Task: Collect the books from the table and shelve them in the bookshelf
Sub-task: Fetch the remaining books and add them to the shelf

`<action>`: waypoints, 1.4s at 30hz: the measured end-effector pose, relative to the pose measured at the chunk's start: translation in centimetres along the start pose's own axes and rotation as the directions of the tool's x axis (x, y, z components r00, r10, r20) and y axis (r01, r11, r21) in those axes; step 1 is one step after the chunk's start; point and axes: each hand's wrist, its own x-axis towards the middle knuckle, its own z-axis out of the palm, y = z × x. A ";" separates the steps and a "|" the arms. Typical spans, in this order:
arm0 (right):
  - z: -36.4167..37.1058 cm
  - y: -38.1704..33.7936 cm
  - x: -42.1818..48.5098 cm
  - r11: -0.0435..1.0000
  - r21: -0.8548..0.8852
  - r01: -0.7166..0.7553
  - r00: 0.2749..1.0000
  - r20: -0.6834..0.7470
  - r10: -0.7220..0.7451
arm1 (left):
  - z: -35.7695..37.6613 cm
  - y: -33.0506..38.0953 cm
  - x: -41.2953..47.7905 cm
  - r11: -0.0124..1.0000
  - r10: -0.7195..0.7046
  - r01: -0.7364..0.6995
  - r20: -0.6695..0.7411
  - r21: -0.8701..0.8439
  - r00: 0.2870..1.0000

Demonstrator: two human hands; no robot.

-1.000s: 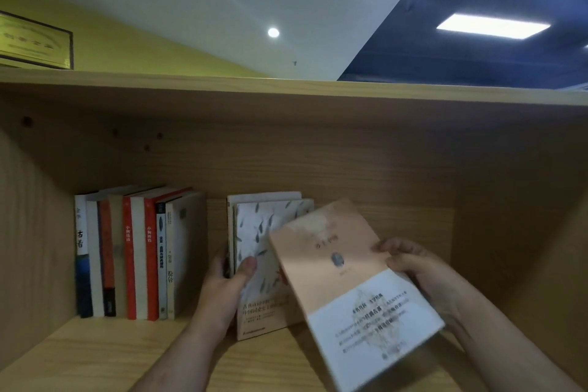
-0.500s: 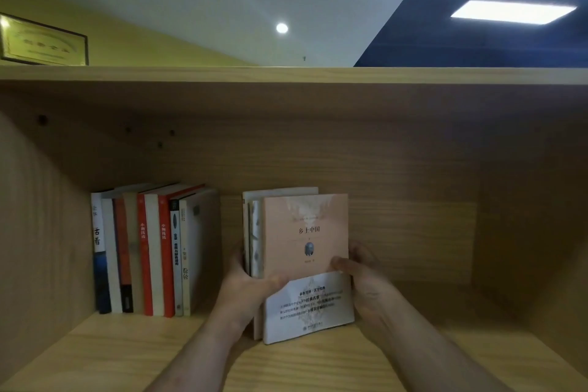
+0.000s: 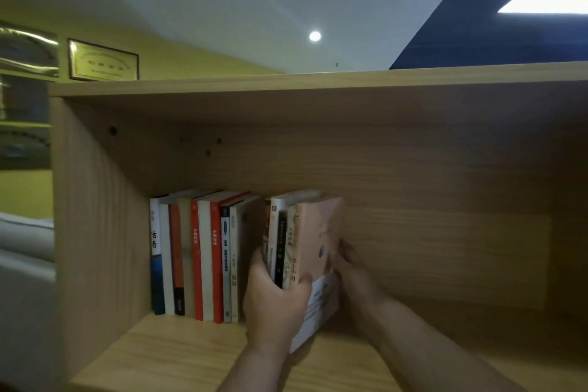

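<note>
— What's nearest me?
— Your left hand (image 3: 275,299). Its grip is curled round the near edge of a small bundle of books (image 3: 288,242), and the thumb lies across the spine of the pink book (image 3: 318,232) on the bundle's right side.
— And the other one?
— Your right hand (image 3: 354,270) lies against the pink book's cover from the right. You cannot tell whether its grip is clenched on the book or only pressing.
— Where do the books stand?
— Upright on the shelf board (image 3: 178,350), left of its middle. They are just beside the row of books (image 3: 197,258) that stands toward the left side wall (image 3: 95,216), with a narrow gap between.
— And beyond?
— Above the top board (image 3: 318,79) you see a framed plaque (image 3: 103,59) and a round ceiling light (image 3: 314,36).
</note>
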 end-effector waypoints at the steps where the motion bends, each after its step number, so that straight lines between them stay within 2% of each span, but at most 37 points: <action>1: 1.1 0.3 0.3 0.990 -0.137 0.036 0.999 0.031 -0.032 | -0.2 -0.2 0.4 0.999 0.002 -0.001 -0.051 0.035 0.999; 2: 2.0 1.0 0.6 0.961 -0.267 0.066 0.998 0.025 -0.062 | -0.4 -0.5 0.7 0.998 -0.002 0.008 -0.093 0.069 0.996; 4: 3.3 1.8 0.6 0.932 -0.362 0.037 0.994 -0.080 -0.070 | -0.6 -1.0 1.1 0.994 -0.009 0.026 -0.159 0.108 0.987; 6: 3.8 2.5 0.3 0.940 -0.341 0.011 0.993 -0.105 -0.050 | -0.6 -1.1 1.3 0.992 0.003 0.023 -0.208 0.126 0.978; 9: 3.3 2.7 -0.1 0.967 -0.253 0.039 0.999 0.039 -0.030 | -0.3 -1.4 1.4 0.990 0.026 0.002 -0.199 0.139 0.980; 12: 3.3 2.7 -0.6 0.983 -0.179 0.039 0.984 0.180 -0.006 | -0.8 -1.2 1.3 0.980 0.020 0.009 -0.141 0.198 0.990; 14: 3.6 2.8 -0.6 0.983 -0.168 0.068 0.975 0.219 -0.030 | -2.1 -0.3 1.0 0.901 0.041 -0.004 -0.076 0.435 0.996; 15: 3.8 3.0 -0.6 0.982 -0.167 0.086 0.975 0.219 -0.048 | -3.1 0.0 0.8 0.843 0.072 -0.037 -0.044 0.536 0.996; 18: 4.1 3.0 -1.0 0.978 -0.178 0.108 0.979 0.192 -0.073 | -7.1 -1.2 2.0 0.779 0.146 -0.193 0.126 0.597 0.981; 20: 4.2 2.7 -1.8 0.969 -0.196 0.149 0.965 0.241 -0.099 | -9.5 -2.6 3.4 0.693 0.100 -0.256 0.262 0.674 0.960; 23: 4.6 1.8 -2.9 0.891 -0.383 0.246 0.941 0.316 -0.124 | -10.0 -3.7 4.4 0.690 0.034 -0.228 0.284 0.687 0.958; 28: 6.0 2.0 -3.3 0.781 -0.542 0.310 0.942 0.289 -0.173 | -9.2 -4.6 4.7 0.673 0.076 -0.220 0.229 0.706 0.970; 34: 7.1 2.8 -2.1 0.793 -0.540 0.282 0.954 0.242 -0.174 | -9.0 -5.0 5.0 0.637 0.130 -0.251 0.220 0.729 0.967; 42: 7.2 3.3 -0.7 0.795 -0.524 0.305 0.949 0.238 -0.207 | -9.6 -5.9 4.9 0.685 0.157 -0.291 0.255 0.668 0.954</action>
